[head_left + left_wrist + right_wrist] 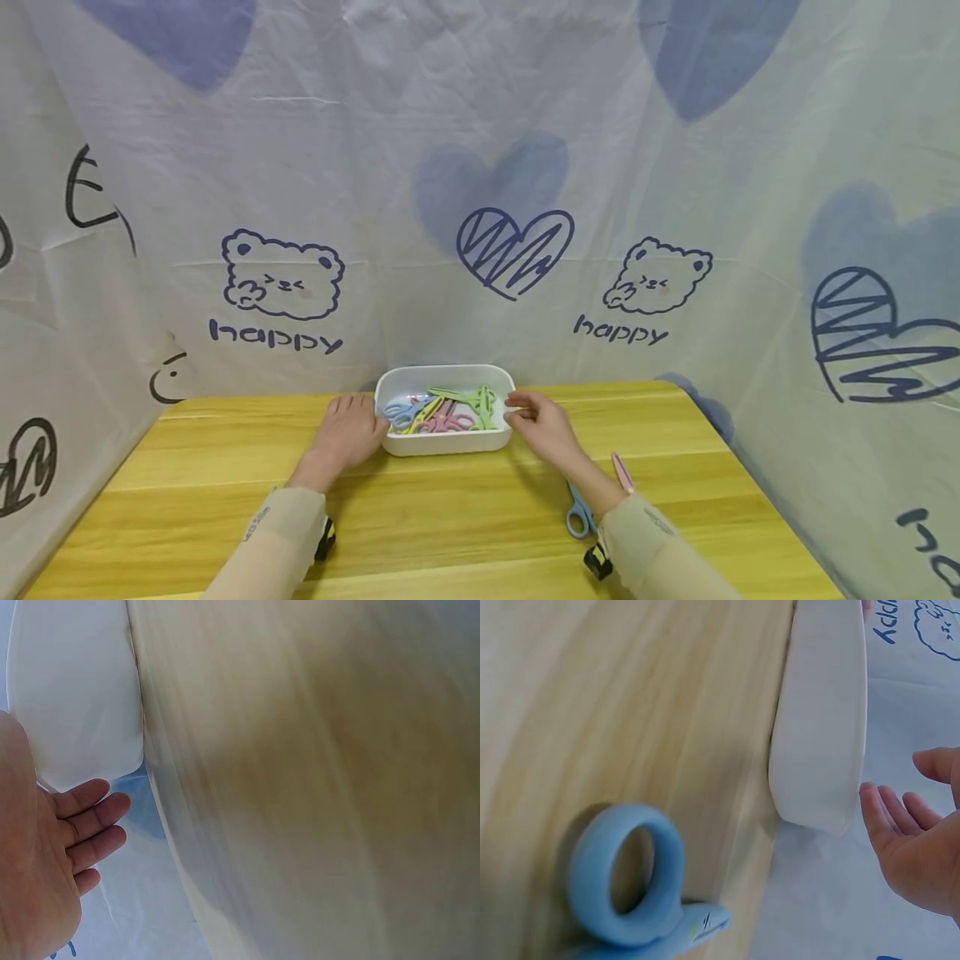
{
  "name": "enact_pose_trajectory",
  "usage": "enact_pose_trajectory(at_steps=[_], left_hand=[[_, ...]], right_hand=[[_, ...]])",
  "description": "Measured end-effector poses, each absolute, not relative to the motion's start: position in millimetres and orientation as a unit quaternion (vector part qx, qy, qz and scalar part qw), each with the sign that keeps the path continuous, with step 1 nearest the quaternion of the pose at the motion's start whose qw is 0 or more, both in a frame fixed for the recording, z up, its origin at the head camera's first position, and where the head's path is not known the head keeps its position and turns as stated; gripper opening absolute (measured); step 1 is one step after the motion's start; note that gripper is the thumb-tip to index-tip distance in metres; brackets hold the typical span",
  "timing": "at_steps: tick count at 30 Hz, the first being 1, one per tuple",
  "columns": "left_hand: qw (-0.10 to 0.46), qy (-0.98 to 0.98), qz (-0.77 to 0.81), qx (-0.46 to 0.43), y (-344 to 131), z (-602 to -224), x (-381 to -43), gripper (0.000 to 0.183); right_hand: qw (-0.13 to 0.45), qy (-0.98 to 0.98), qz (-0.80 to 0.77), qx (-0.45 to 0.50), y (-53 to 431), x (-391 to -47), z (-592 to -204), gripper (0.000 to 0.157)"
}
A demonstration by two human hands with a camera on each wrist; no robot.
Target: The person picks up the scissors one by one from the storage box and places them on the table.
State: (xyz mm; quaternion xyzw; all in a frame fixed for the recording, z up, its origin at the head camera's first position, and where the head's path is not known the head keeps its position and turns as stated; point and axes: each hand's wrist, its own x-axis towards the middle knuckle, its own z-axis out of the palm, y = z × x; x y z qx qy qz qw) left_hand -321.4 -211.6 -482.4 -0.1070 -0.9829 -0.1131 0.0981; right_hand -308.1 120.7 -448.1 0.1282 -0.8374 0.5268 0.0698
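While the white tub point(446, 444) of scissors point(444, 421) is sitting near the far edge of the desk point(450, 517), left hand point(348, 433) and right hand point(545, 427) are flanking it, each grip unclosed, its probably light, stiff end rims seemingly suiting two-handed lifting.

Counter point(465, 521) = yellow-brown wood grain, bands running approx. L to R. Pale grey-white cloth point(397, 125) hangs on far, L & R sides, w/ creases & faint horiz. fold lines. Far-side print, all blue: solid hearts point(712, 50) up top L & R, another solid one nr ctr w/ scribbled heart point(515, 254) overlapping; bear drawings point(285, 279) either side, each w/ "happy" lettering point(275, 335) below. R side: lg. pale blue heart point(862, 233), 2nd scribbled heart, cut-off lettering lower down. L side: partial dark doodles point(93, 187). Light's soft.
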Motion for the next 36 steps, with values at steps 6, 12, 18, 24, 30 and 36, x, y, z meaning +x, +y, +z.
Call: enact_pose_trajectory(at_steps=[6,12,18,24,30,36], left_hand=[[0.094,-0.983,-0.114,-0.107,-211.3,-483.8,-322.4,0.046],[0.092,-0.983,-0.116,-0.108,-211.1,-485.0,-322.4,0.045],[0.091,-0.983,-0.118,-0.108,-210.9,-483.6,-322.9,0.046],[0.09,-0.983,-0.121,-0.104,-212.6,-483.0,-322.8,0.049],[0.091,-0.983,-0.121,-0.104,-213.3,-483.0,-323.3,0.049],[0.092,-0.983,-0.119,-0.107,-212.5,-484.6,-323.9,0.05]], right_hand=[[0.061,-0.841,0.518,0.141,111.3,-321.7,-449.6,0.037],[0.045,-0.842,0.514,0.157,102.2,-332.4,-451.9,0.04],[0.038,-0.848,0.502,0.162,89.8,-341.7,-449.6,0.044],[0.01,-0.828,0.548,0.118,72.1,-350.8,-444.6,0.055],[-0.006,-0.771,0.636,0.035,56.3,-359.3,-444.1,0.064],[0.005,-0.732,0.68,-0.033,49.4,-365.7,-449.5,0.066]])
